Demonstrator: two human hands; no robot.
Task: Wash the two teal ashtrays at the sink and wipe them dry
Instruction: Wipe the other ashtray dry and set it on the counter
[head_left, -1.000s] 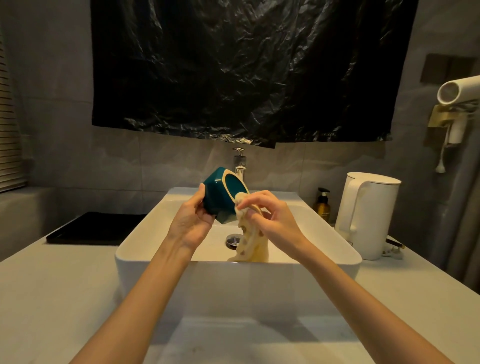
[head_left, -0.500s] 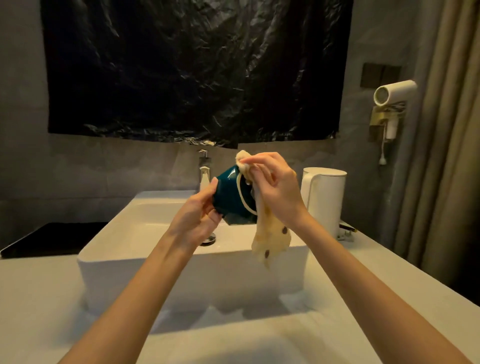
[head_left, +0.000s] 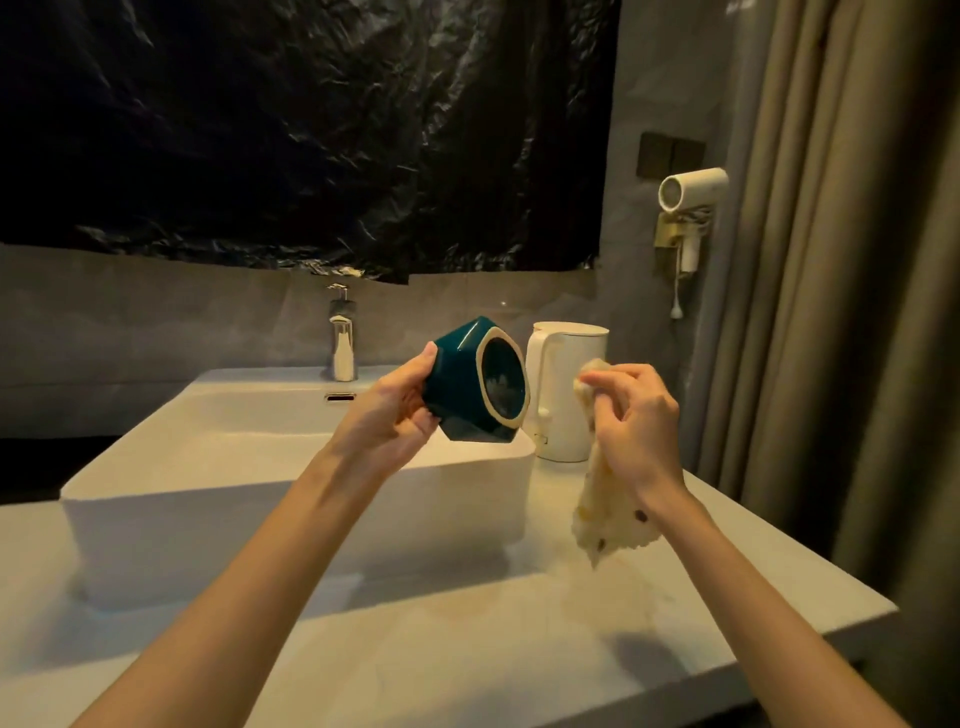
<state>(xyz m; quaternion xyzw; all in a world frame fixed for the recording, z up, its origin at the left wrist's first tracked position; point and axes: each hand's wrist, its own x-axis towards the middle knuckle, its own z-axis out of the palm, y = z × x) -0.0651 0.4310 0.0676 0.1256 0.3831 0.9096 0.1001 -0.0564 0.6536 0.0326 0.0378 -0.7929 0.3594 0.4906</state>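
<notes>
My left hand (head_left: 387, 413) holds a teal ashtray (head_left: 467, 389) with a cream rim, tipped on its side so its opening faces right. It hangs over the right front corner of the white sink (head_left: 291, 467). My right hand (head_left: 634, 421) grips a pale spotted cloth (head_left: 605, 519) that hangs down over the counter. The cloth is a hand's width to the right of the ashtray, not touching it. Only one ashtray is in view.
A chrome tap (head_left: 342, 338) stands behind the basin. A white kettle (head_left: 566, 389) sits on the pale counter (head_left: 467, 623) just right of the sink, behind the ashtray. A hair dryer (head_left: 688, 189) hangs on the wall; a curtain (head_left: 831, 260) fills the right side.
My right hand has pulled the cloth off the ashtray and moved right and down. The ashtray now shows its open side. The view has swung to the right.
</notes>
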